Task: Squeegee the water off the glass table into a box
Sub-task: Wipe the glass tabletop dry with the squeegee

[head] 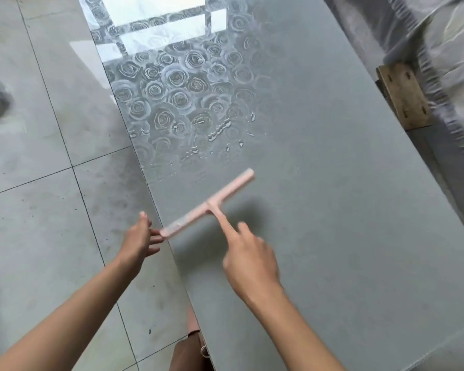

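One view only, from the head. My right hand (249, 261) grips the pink squeegee (209, 204) by its handle, forefinger stretched along it. The blade lies across the near left of the table (332, 210). My left hand (140, 236) is spread, fingertips at the blade's left end. Water (217, 129) beads farther off, so I judge most wiping remains. No box shows.

Squeegee (209, 204): handle hidden under my right hand (252, 263), whose fingers (226, 229) are motion-blurred.
Bench (332, 210): cut off at top and bottom edges.
Wrapped bundle (439, 62): blurred, cut off at right.
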The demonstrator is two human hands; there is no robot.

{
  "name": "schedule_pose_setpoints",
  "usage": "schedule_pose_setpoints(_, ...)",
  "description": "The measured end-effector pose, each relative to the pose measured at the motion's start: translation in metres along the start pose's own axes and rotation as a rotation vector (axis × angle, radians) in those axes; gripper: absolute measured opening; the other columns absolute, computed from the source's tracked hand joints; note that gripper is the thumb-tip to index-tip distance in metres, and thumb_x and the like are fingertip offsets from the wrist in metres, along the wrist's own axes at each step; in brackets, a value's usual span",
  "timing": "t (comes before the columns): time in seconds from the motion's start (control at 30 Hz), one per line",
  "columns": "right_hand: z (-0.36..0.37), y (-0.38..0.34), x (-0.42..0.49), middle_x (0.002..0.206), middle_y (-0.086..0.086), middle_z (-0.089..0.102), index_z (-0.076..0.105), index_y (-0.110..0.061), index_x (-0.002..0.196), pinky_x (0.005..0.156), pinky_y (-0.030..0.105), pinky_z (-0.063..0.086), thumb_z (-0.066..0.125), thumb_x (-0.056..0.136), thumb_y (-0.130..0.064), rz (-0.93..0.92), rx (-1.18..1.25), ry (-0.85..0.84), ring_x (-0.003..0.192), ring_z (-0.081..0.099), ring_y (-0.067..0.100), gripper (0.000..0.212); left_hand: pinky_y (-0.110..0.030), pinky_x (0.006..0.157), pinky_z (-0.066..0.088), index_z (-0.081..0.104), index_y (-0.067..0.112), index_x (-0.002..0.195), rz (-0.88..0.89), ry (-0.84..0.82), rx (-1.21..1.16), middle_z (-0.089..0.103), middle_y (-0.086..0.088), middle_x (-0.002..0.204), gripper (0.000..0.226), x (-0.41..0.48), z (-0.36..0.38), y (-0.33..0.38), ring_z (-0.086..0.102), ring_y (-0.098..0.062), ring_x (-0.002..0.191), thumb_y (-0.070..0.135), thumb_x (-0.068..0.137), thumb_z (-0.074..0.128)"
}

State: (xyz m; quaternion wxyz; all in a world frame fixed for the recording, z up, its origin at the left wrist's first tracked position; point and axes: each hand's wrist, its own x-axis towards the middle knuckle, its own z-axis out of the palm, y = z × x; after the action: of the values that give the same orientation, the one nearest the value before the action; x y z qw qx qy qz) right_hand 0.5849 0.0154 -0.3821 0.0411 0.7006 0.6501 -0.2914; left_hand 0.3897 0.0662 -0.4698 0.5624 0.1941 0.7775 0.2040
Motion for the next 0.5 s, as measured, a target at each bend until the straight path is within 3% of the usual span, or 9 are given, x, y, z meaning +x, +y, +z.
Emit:
schedule_pose_setpoints(0.1, 0.007, 0.023, -0.045, 0.086, -0.004, 0.024, -0.024, -0.054, 0.138, 0.061, 0.036, 0.028, 0.037, 0.085, -0.007, 0.143, -0.043, -0.117, 0.079, 0.052, 0.030, 0.094, -0.035, 0.078, 0.043, 0.045, -0.002, 0.131, -0.021, 0.001, 0.029, 0.055, -0.025, 0.125, 0.052, 0.009, -0.006, 0.009, 0.055, -0.027, 0.093, 0.037, 0.104, 0.025)
schedule_pose_setpoints(0.23, 0.018, 0.016, -0.046, 0.081, 0.002, 0.023, -0.034, -0.052, 0.130, 0.062, 0.033, 0.029, 0.035, 0.087, -0.010, 0.253, -0.091, -0.216, 0.070, 0.037, 0.028, 0.092, -0.035, 0.081, 0.041, 0.044, -0.003, 0.133, -0.069, 0.007, 0.046, 0.055, -0.025, 0.126, 0.052, 0.021, -0.010, 0.016, 0.054, -0.028, 0.094, 0.036, 0.104, 0.026)
schedule_pose_setpoints(0.4, 0.020, 0.013, -0.040, 0.090, -0.003, 0.024, -0.028, -0.045, 0.136, 0.063, 0.035, 0.027, 0.036, 0.087, -0.011, 0.253, -0.093, -0.237, 0.081, 0.053, 0.030, 0.088, -0.036, 0.082, 0.042, 0.047, -0.003, 0.127, -0.150, -0.018, 0.036, 0.055, -0.019, 0.109, 0.052, 0.023, -0.007, 0.010, 0.054, -0.028, 0.092, 0.038, 0.103, 0.025)
schedule_pose_setpoints(0.5, 0.016, -0.001, -0.022, 0.089, -0.004, 0.025, -0.023, -0.049, 0.141, 0.063, 0.036, 0.029, 0.037, 0.085, -0.007, 0.195, -0.043, -0.164, 0.079, 0.051, 0.030, 0.091, -0.037, 0.082, 0.042, 0.049, 0.002, 0.121, -0.193, -0.031, 0.010, 0.055, -0.017, 0.107, 0.048, 0.016, -0.002, 0.006, 0.055, -0.028, 0.092, 0.039, 0.103, 0.024)
